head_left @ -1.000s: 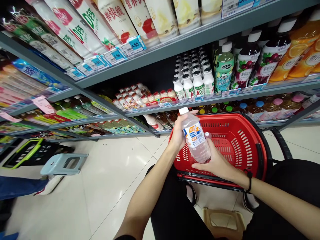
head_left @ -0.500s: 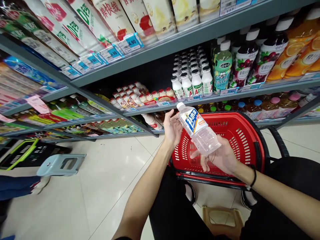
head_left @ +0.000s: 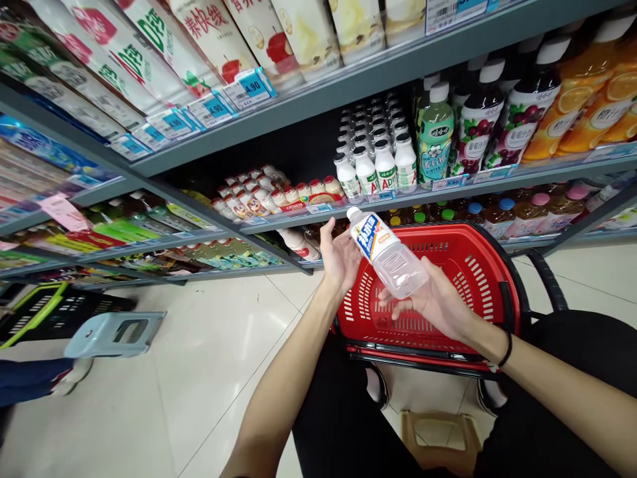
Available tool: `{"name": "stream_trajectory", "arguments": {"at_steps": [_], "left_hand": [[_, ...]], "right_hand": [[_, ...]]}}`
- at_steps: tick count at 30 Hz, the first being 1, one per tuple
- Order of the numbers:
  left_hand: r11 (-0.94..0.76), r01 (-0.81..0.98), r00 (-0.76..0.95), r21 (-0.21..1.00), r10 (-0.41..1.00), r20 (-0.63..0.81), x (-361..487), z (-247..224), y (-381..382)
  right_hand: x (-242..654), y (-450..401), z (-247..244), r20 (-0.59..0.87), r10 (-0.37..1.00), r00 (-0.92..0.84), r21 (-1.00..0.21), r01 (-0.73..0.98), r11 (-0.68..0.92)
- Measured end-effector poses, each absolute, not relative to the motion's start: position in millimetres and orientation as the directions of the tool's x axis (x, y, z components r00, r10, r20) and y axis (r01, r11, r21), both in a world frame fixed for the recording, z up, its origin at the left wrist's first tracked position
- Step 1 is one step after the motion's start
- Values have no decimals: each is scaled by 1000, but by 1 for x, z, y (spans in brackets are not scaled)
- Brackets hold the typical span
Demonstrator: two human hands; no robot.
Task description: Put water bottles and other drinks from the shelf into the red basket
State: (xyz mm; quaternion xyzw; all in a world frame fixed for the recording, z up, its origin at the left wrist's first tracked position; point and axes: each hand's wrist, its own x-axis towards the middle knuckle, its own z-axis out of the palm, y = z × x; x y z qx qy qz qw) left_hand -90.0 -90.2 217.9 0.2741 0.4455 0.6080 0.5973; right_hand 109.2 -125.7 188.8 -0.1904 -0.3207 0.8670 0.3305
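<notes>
A clear plastic drink bottle [head_left: 395,269] with a white cap and a blue, white and orange label is tilted above the red shopping basket [head_left: 472,245], cap toward the shelf. My right hand [head_left: 440,302] holds it near the base, thumb along its side and fingers beneath. Beside the cap end, my left hand [head_left: 341,255] is open with the thumb raised; its fingertips reach partly behind the label, and whether they touch cannot be made out. Below the bottle, the basket's slotted red inside shows between my knees.
Small white milk-drink bottles [head_left: 383,166] and a green-labelled bottle [head_left: 435,139] line the middle shelf. A black basket handle [head_left: 545,279] sticks out right. On the floor are a beige stool [head_left: 440,458], a grey-blue stool [head_left: 117,332] and a black basket [head_left: 74,312]; another person's shoe [head_left: 72,378] shows left.
The bottle has shifted slightly left and turned a little in my right hand, so its label faces differently. My left hand stays beside the cap end. The view has moved slightly.
</notes>
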Motion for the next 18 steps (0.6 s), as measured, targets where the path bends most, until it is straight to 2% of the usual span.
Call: {"name": "stream_trajectory", "arguments": {"at_steps": [3,5,7,9,10,12,14,15,17,18], "left_hand": [[99,-506,-84,857,983,-164,-93,219,-90],[66,-514,-95,855,986,-134,-96,219,-89],[43,-524,-110,851,987,-117,-99,217,-87],[35,-536,-108,844,988,-110,-100,216,-87],[36,-538,-103,842,989,-108,-100,216,-86],[33,-536,-100,844,990,-101,-99,215,-86],[32,-535,-95,844,991,-98,-98,216,-87],[34,-537,-91,843,991,-98,-97,216,-88],[40,-534,-76,845,993,-95,-96,218,-90],[42,-523,-70,852,993,-92,-96,219,-91]], "right_hand": [[106,-124,179,-137,819,-557,-821,-399,-408],[107,-121,173,-93,899,-428,-914,-322,-247],[113,-117,169,18,944,-331,-982,-185,-46],[123,-112,169,200,930,-308,-977,10,213],[129,-109,171,311,889,-337,-924,109,365],[141,-102,175,510,739,-439,-713,265,649],[152,-96,179,618,570,-541,-466,332,820],[155,-94,181,640,514,-571,-383,343,858],[158,-92,183,654,482,-583,-343,339,876],[158,-92,183,647,510,-567,-391,327,860]]}}
